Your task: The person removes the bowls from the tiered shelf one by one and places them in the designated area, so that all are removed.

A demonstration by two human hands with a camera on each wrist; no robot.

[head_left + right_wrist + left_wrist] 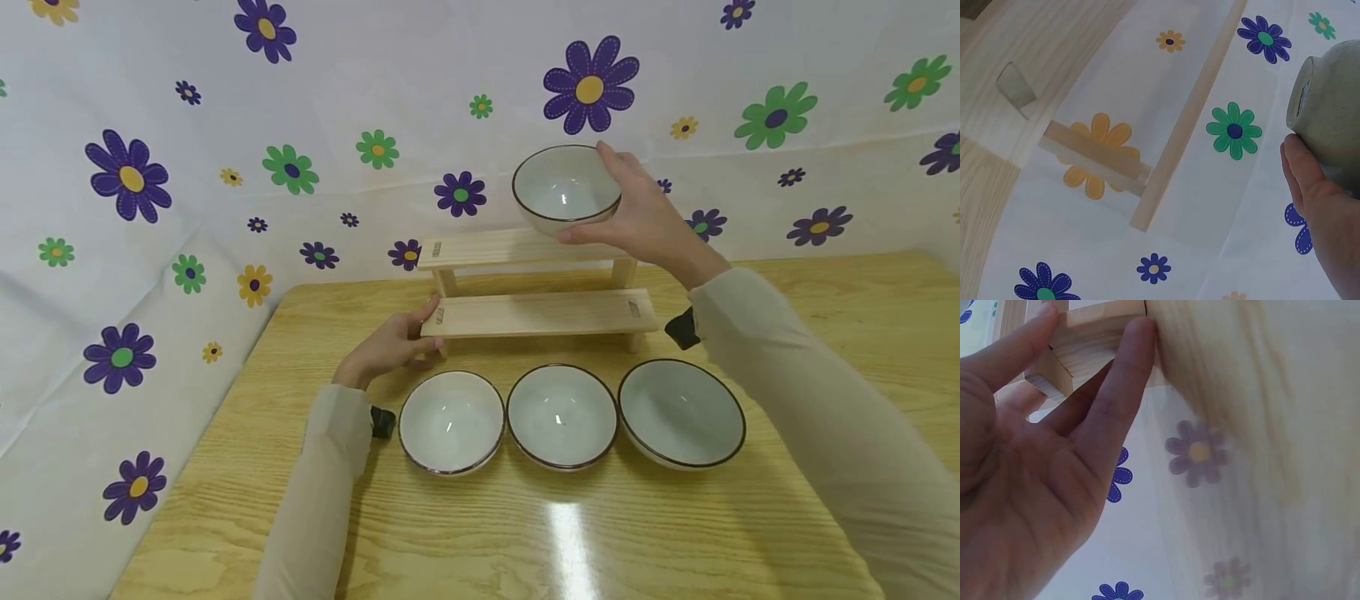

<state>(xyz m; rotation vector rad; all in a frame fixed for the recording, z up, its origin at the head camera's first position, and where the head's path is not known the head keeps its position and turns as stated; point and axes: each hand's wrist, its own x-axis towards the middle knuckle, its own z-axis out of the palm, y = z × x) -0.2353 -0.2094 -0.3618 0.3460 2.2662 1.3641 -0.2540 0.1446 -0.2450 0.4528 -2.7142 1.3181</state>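
A bowl (564, 185) with a dark rim is held up over the right part of the upper board (495, 248) of a two-step wooden stand. My right hand (651, 218) grips its right side, thumb low at the front and fingers at the rim. In the right wrist view, the underside of that bowl (1334, 106) shows beside the right hand (1325, 212). My left hand (392, 340) holds the left end of the lower board (540, 315), thumb at the front edge. The left wrist view shows the left hand (1041, 469) against the wooden stand (1094, 344).
Three similar bowls stand in a row before the stand: a left bowl (452, 423), a middle bowl (562, 417) and a right bowl (681, 412). All are on the wood-grain table (450, 542). A flower-patterned cloth (420, 75) hangs behind and at the left.
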